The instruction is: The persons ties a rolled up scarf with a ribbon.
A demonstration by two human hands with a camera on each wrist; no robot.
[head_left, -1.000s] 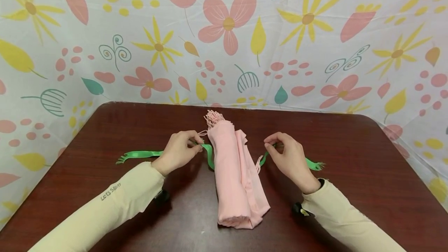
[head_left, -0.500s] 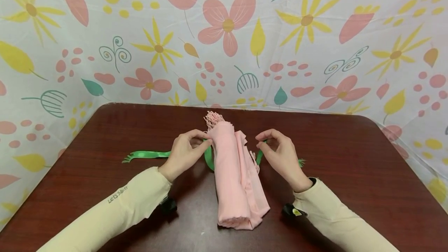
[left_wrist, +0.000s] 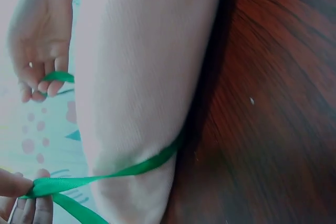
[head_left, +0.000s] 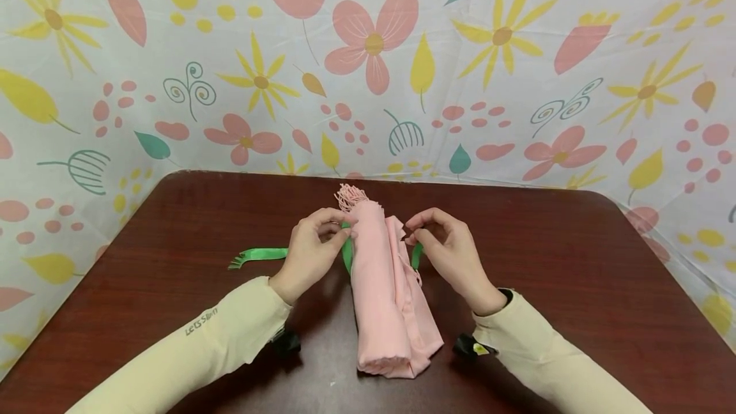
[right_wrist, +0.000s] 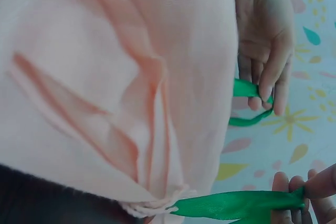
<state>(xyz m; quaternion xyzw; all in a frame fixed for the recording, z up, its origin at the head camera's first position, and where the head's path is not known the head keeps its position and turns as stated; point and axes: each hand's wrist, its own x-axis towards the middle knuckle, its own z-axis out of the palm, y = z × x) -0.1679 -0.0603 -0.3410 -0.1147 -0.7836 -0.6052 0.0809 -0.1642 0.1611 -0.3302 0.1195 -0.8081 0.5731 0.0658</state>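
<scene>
A rolled pink scarf (head_left: 379, 292) with a fringed far end lies lengthwise on the table, a looser folded flap along its right side. A green ribbon (left_wrist: 131, 170) passes under the roll and comes up on both sides. My left hand (head_left: 313, 248) pinches the ribbon between thumb and fingers at the roll's left edge; the frayed tail (head_left: 261, 254) trails left behind it. On the other side my right hand (head_left: 451, 254) pinches the ribbon's other length (right_wrist: 236, 203), raised beside the flap. In the right wrist view, pink fringe (right_wrist: 152, 206) hangs where the ribbon emerges.
The dark brown wooden table (head_left: 172, 229) has rounded far corners. Behind it hangs a white cloth (head_left: 506, 114) printed with flowers and leaves. A black wrist camera (head_left: 285, 342) sits under the left sleeve, another camera (head_left: 468, 345) under the right.
Both hands have moved inward toward the scarf, drawing the ribbon's two sides up closer to the roll. The left tail has slid right across the table. The scarf has stayed put.
</scene>
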